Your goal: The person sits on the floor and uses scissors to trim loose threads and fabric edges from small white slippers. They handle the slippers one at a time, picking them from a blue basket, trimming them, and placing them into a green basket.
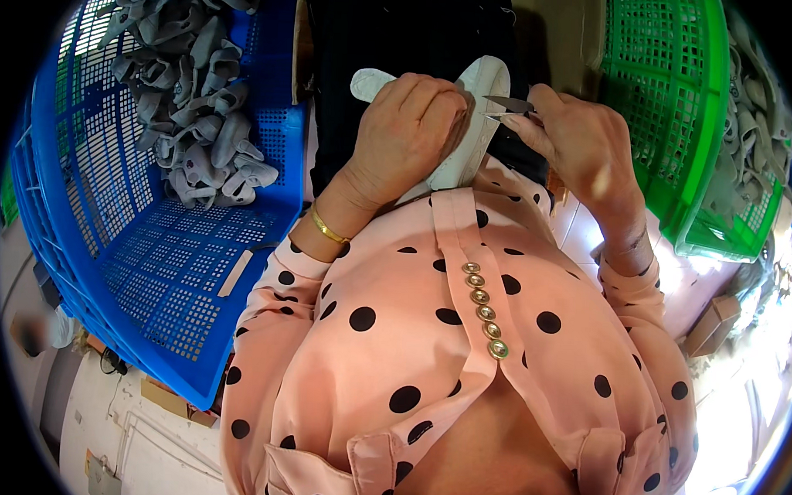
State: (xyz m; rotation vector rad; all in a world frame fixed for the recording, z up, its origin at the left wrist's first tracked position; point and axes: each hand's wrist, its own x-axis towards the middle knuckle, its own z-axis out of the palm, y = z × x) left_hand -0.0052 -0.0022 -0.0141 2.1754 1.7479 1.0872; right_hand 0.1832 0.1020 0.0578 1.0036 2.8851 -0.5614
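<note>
My left hand (407, 134) is closed round a white shoe upper (480, 128) in front of my lap. Its curved, stitched edge faces my right side, and a rounded white flap (369, 85) sticks out beyond my knuckles on the left. In my right hand (586, 136) is a pair of small metal thread snips (509, 104). The snips' blades stand apart, with their tips at the stitched edge of the upper. Whether they touch it, or a thread lies between them, I cannot tell. My fingers hide the snips' handle.
To my left stands a blue plastic basket (164, 274) with a heap of grey shoe uppers (200, 110) and a pale strip (235, 273) in it. A green basket (671, 109) stands at my right, with more grey pieces (749, 129) beyond its wall. A cardboard box (712, 326) lies farther right.
</note>
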